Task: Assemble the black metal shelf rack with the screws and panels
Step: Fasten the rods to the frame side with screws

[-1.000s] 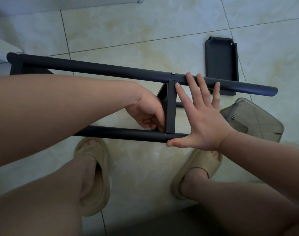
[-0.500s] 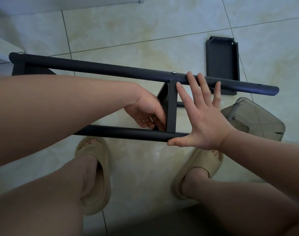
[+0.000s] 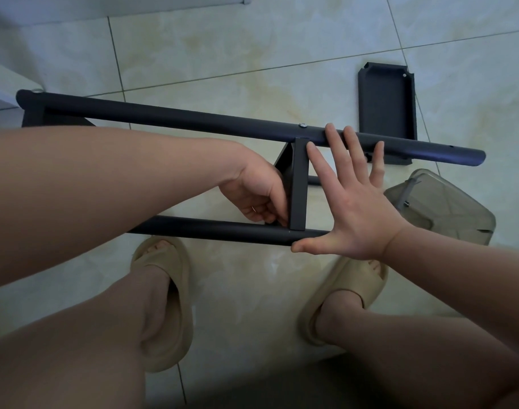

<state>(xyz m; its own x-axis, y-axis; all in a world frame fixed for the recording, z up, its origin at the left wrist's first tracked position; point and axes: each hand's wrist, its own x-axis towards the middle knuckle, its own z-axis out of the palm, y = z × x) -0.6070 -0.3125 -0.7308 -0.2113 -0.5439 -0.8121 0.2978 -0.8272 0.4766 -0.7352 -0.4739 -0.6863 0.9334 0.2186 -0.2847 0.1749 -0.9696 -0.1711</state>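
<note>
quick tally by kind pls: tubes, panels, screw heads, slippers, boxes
black tubes: 2 (dark stub behind the middle panel unclear, not counted)
black panels: 3
screw heads: 2
slippers: 2
clear plastic box: 1
total: 10

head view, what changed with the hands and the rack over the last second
Barely anything. The left hand shifted its fingers slightly where they curl on the foot of the cross panel, at the near tube. The right hand stayed spread flat, fingertips on the far tube, thumb against the near one. The loose panel and clear box stayed put.
</note>
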